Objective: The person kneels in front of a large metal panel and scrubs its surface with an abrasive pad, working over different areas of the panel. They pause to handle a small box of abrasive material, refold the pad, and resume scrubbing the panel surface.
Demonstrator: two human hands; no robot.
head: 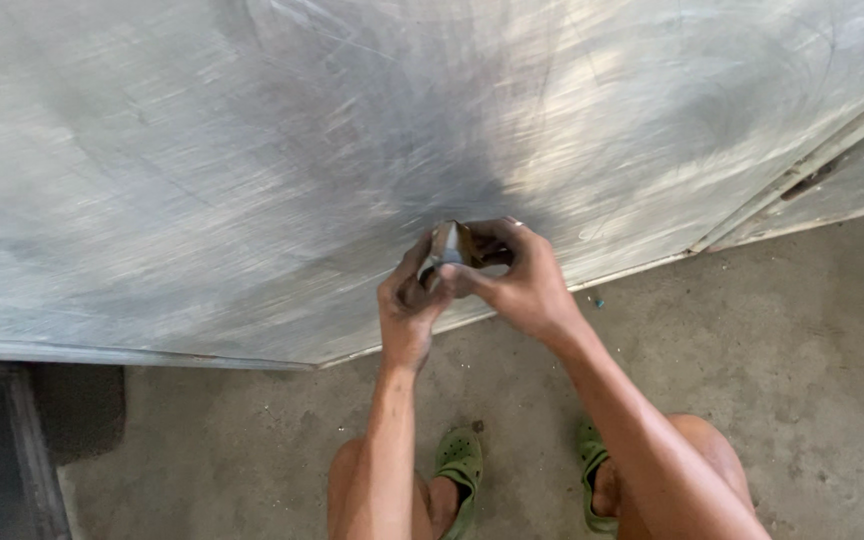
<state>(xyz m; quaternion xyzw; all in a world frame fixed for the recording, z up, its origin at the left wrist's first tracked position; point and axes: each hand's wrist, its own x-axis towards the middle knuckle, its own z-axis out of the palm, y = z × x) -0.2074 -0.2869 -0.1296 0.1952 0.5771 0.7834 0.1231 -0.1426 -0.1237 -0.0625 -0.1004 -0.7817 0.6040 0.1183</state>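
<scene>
view from a head-worn camera looking down at a person's two bare hands, held close together in front of a large scratched sheet of grey metal [252, 150] that fills the upper part of the scene

the left hand [407, 305] and the right hand [522, 285] meet over a small folded piece of shiny metal [449, 245], which sits between them just above the lower edge of the big sheet. the left hand's fingers are curled in, pinching the small piece from its left and lower side. the right hand's fingers are bent over the top and right side of the same piece, with the thumb pressed against it from below, so both hands are gripping it. the piece stands roughly upright, and its exact shape is hard to tell because the fingers cover much of it

both forearms reach up from the bottom of the scene. below them are the person's bare knees and a pair of green slip-on clogs [460, 465] on a grey concrete floor [812, 350]. a second metal panel [852, 185] lies at the right, meeting the large sheet at a seam. a dark metal frame [32, 450] shows at the lower left
</scene>
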